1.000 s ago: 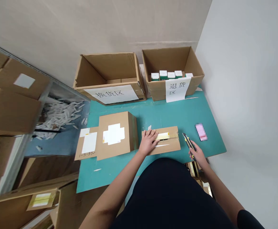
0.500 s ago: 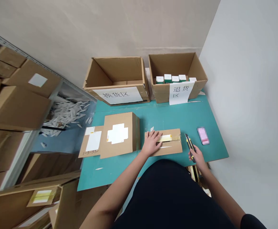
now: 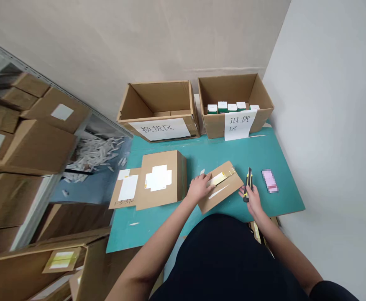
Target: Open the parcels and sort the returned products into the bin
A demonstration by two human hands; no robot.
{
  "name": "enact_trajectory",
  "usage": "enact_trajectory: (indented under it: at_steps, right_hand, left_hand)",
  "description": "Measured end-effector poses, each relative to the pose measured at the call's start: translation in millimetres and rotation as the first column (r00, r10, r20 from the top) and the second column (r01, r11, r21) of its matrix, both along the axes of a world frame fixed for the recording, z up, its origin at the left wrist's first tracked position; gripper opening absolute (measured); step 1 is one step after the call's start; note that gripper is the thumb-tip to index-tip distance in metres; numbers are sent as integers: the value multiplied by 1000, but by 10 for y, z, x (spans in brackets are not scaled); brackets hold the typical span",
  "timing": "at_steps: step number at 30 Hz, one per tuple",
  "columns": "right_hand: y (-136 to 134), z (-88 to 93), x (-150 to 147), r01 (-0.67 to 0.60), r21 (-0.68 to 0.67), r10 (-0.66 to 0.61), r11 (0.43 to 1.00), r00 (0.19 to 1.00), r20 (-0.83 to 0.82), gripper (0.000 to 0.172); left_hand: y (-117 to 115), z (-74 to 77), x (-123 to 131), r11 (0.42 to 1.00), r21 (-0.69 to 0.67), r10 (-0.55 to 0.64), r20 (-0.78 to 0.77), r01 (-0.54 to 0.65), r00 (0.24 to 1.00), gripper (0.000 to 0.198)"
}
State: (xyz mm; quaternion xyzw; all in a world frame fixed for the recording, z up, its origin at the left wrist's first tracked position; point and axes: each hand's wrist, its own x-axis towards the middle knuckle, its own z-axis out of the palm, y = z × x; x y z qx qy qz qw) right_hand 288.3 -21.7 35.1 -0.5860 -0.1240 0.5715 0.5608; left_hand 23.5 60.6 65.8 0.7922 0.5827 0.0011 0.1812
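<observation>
My left hand point(image 3: 199, 188) lies flat with fingers spread on a small flat cardboard parcel point(image 3: 225, 190) with a yellow label, which sits skewed on the teal table point(image 3: 214, 152). My right hand point(image 3: 252, 198) is closed round a yellow-and-black utility knife point(image 3: 248, 182), held upright just right of the parcel. A larger closed carton point(image 3: 160, 177) with white labels stands left of my left hand.
Two open cartons with paper signs stand at the table's back: the left one point(image 3: 160, 108) nearly empty, the right one point(image 3: 236, 104) holding several green-and-white boxes. A pink object point(image 3: 270, 180) lies at the right. Stacked cartons point(image 3: 29, 138) fill the left; white scraps point(image 3: 91, 152) litter the floor.
The small parcel has been turned counter-clockwise under my left hand. My right hand has lifted the knife upright and moved it closer to the parcel.
</observation>
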Motion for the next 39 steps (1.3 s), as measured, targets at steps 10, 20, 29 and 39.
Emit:
enact_trajectory:
  at_steps: [10,20,29,39]
  right_hand:
    - [1623,232,-36,-363,115,357,924,931,74,37]
    - [-181,109,294,136,-9,-125,991,934,336,49]
    - [-173,-75,65,84,-56,-71,995,975,210,49]
    - [861,-30,355,-363,-18,348,932,877,330,44]
  left_hand:
    - [-408,300,328,962,-262,61,-62,-75,996,43]
    - [612,36,141,998,46,-44,146,37,988,66]
    - [265,71,26,971,-167,166,-50,-172,985,70]
    - [-630,240,-80,914,-272,252,-201,-301,947,78]
